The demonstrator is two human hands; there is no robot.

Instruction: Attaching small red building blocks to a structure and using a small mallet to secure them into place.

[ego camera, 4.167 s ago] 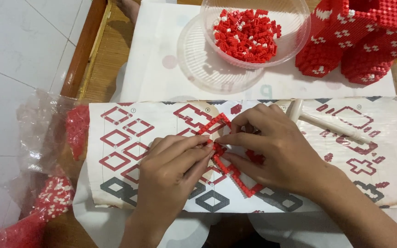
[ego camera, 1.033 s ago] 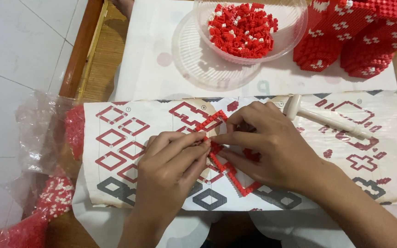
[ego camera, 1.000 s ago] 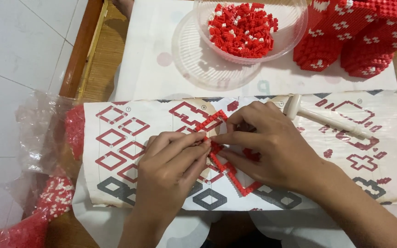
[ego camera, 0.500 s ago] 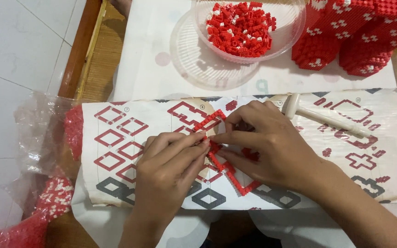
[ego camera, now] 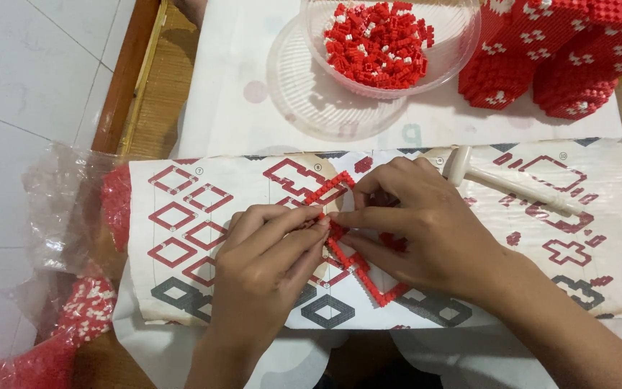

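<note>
A clear plastic bowl at the top of the bench is seen filled with small red and white bricks; a clear lid is laid beneath it; a crinkled plastic bag with red pieces is kept at the left edge. A red brick lattice is laid on the printed pattern sheet; its upper part is pinched between the fingertips of the left hand and the right hand, both closed narrowly upon it.
</note>
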